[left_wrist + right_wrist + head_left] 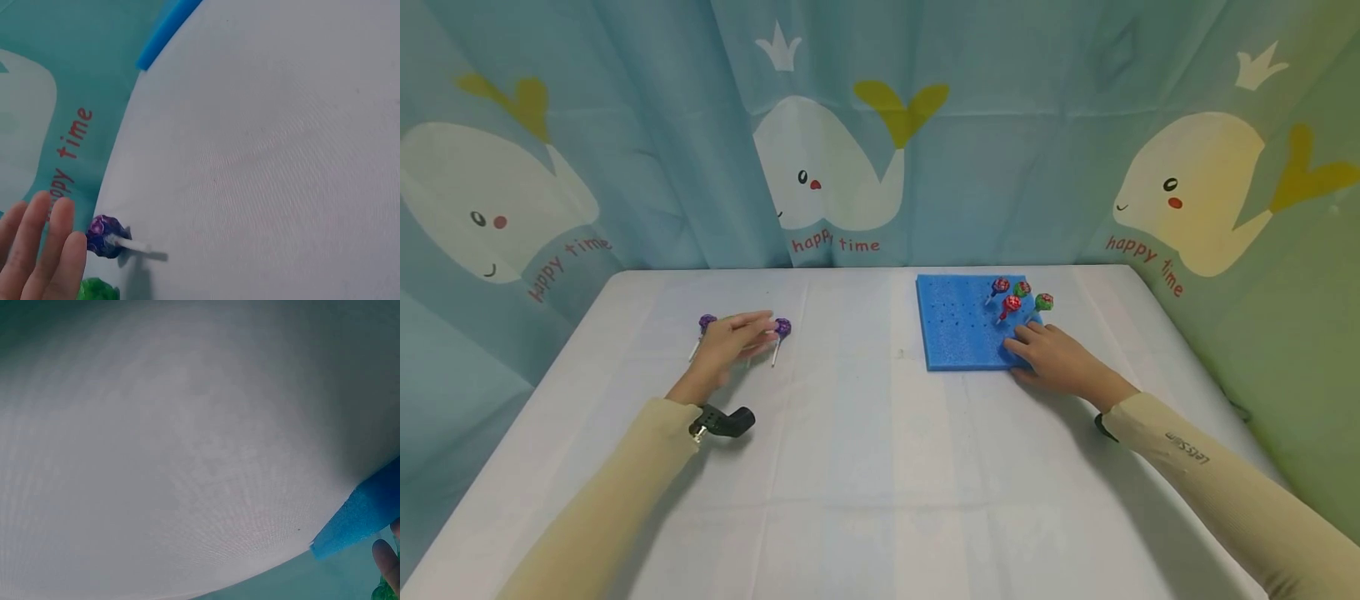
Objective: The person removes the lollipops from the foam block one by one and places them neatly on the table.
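My left hand (733, 342) is over the left of the table, fingers extended, with nothing seen between them. Its fingers (47, 250) are close to a purple-wrapped lollipop (783, 327) with a white stick; whether they touch it I cannot tell. A second purple lollipop (707, 321) lies just left of that hand, and a green lollipop (97, 290) shows in the left wrist view. My right hand (1052, 357) grips the right front edge of a blue foam board (955, 342). Several lollipops, including a red one (1011, 303) and a green one (1043, 302), stand in the board's right part.
Rows of small holes dot the board's left part. A white cloth (850, 450) covers the table. Behind it hangs a blue-green curtain (1022, 192) printed with whales. Each wrist wears a dark strap; the left one carries a black piece (730, 422).
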The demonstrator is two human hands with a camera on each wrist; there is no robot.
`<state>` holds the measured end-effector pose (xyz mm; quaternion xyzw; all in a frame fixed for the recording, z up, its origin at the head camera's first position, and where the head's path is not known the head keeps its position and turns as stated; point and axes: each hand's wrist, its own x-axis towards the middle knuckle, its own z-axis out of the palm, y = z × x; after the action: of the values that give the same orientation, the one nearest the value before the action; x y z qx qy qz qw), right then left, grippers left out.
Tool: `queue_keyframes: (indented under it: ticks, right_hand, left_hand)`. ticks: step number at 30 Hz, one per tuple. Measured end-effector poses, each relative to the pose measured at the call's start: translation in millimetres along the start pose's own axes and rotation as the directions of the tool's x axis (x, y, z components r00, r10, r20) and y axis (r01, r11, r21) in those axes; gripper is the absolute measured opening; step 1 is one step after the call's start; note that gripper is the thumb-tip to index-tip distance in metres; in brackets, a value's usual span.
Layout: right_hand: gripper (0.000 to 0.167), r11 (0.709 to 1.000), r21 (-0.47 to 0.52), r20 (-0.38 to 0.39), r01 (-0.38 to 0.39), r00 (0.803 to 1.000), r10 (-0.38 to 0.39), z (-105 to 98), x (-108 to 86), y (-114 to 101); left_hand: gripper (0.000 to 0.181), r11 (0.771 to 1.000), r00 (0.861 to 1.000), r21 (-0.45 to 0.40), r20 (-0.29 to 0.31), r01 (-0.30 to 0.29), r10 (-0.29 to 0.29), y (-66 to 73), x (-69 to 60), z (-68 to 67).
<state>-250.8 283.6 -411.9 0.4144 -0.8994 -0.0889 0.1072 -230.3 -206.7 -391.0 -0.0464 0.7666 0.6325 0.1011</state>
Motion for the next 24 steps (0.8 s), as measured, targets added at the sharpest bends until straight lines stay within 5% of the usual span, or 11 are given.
queue_keyframes:
  ticks: [13, 24]
  right_hand:
    - [0.037, 1.000, 0.010, -0.012, 0.005, 1.000, -0.005, -0.2, -0.3, 0.0]
    - [0.036, 1.000, 0.013, -0.008, 0.000, 1.000, 0.000, -0.1, -0.1, -0.4]
  left_hand:
    - [0.054, 0.997, 0.983, -0.033, 0.168, -0.068, 0.073, 9.7, 15.0, 27.3]
    - [0.048, 0.993, 0.966, -0.082, 0.239, -0.082, 0.100, 25.5, 32.6, 65.8]
